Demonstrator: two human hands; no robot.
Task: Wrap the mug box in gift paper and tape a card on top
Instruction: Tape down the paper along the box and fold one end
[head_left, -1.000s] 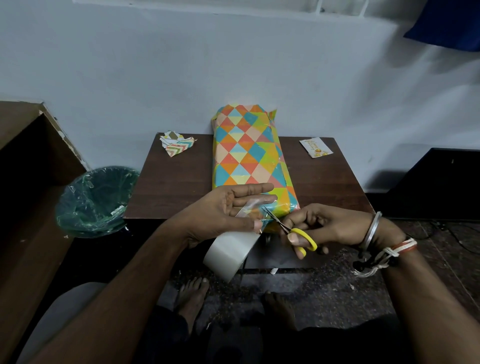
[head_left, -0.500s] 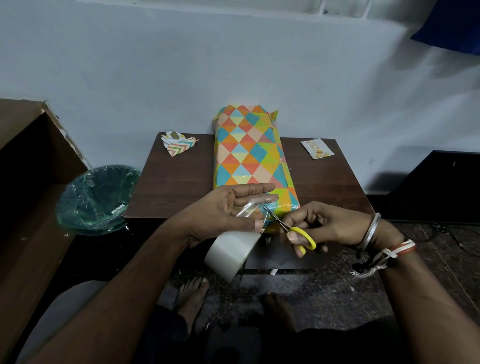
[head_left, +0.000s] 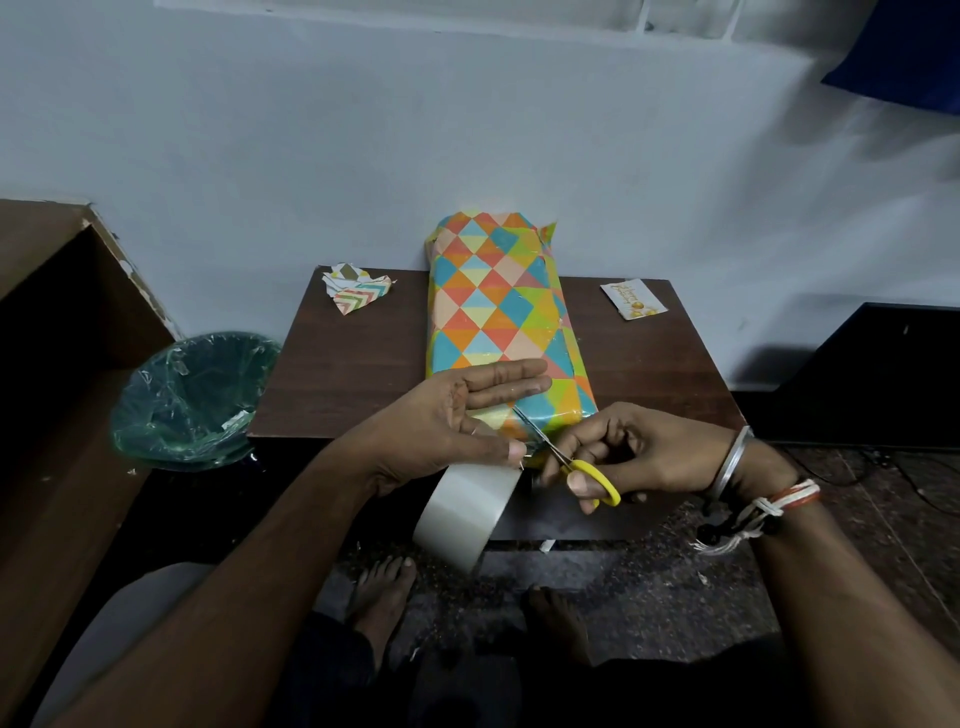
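The mug box (head_left: 493, 312), wrapped in paper with coloured triangles, lies lengthwise down the middle of the brown table (head_left: 353, 379). A small white card (head_left: 634, 299) lies on the table to its right. In front of the box's near end, my left hand (head_left: 447, 421) holds a strip of clear tape stretched between its straight fingers and thumb. The tape roll (head_left: 467, 514) hangs below the thumb. My right hand (head_left: 649, 452) grips yellow-handled scissors (head_left: 597, 478), whose blades point up-left onto the stretched strip.
Scraps of patterned paper (head_left: 358, 288) lie at the table's back left. A green bin with a plastic liner (head_left: 192, 400) stands on the floor left of the table, beside a wooden cabinet (head_left: 52, 364). A dark unit (head_left: 883, 374) stands at the right.
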